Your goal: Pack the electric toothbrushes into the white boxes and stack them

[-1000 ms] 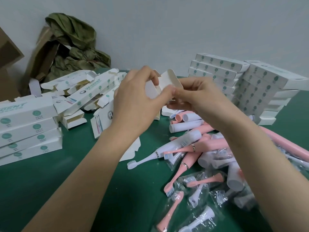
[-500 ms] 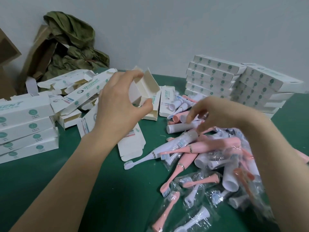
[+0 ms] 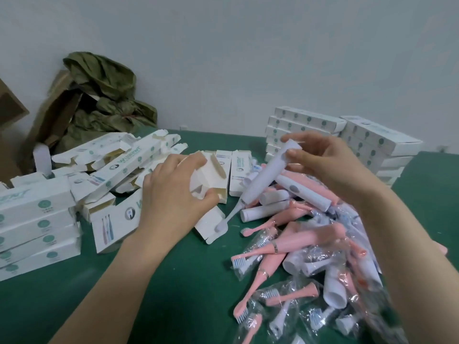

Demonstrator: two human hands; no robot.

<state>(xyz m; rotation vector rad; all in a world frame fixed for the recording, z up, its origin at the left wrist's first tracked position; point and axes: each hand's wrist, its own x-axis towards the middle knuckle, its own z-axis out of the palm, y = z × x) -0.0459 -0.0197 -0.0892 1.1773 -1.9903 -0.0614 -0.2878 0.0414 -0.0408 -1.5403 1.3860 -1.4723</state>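
A: Dozens of loose toothbrushes and bagged brush heads (image 3: 293,264) heaped lower right on green table (image 3: 173,306). Hands?
B: Left hand (image 3: 171,202) grips open white box (image 3: 211,177), frame centre. Right hand (image 3: 323,157) pinches white toothbrush (image 3: 260,182) by its base, tilted, bristle end down over a white flap just below left hand.
A: Packed boxes?
B: Closed stack (image 3: 37,224) at left edge. Open empties (image 3: 119,160) jumbled behind it. Taller stacks (image 3: 360,140) upper right against the wall. Olive cloth (image 3: 104,95) upper left.
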